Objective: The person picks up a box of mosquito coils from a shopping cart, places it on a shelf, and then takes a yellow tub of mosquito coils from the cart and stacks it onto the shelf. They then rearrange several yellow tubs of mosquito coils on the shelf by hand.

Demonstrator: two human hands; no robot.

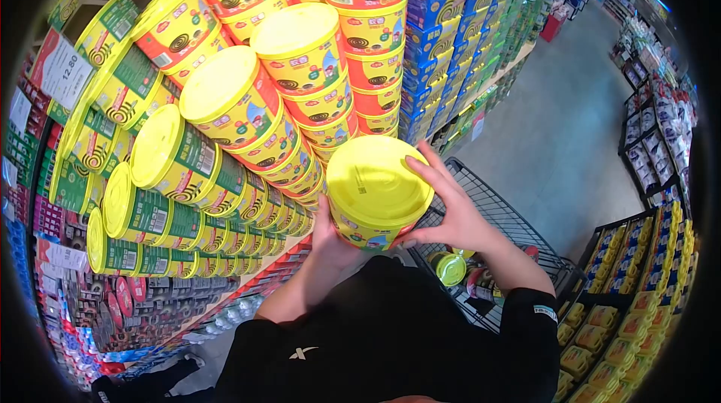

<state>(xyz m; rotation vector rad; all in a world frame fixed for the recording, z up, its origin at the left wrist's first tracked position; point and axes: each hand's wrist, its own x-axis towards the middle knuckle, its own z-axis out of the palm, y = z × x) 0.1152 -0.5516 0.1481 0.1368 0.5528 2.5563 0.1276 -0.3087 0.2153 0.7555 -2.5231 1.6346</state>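
Note:
A round tub with a yellow lid (379, 181) is held in front of my chest, its lid facing up. My left hand (334, 241) supports it from the left and below, with part of the fingers hidden behind the tub. On the right, my right hand (451, 208) grips the lid's edge and the side, fingertips on the lid and thumb lower down. Just beyond the held tub rise stacks of similar yellow-lidded tubs (300, 50), some with red labels, others with green labels (180, 155).
A wire shopping cart (488, 208) stands to the right, holding a yellow-lidded tub (449, 268) and other items. Blue boxes (432, 42) are stacked ahead. Shelves of yellow packages (627, 328) line the lower right. Someone's dark-clothed leg (150, 382) shows at the lower left.

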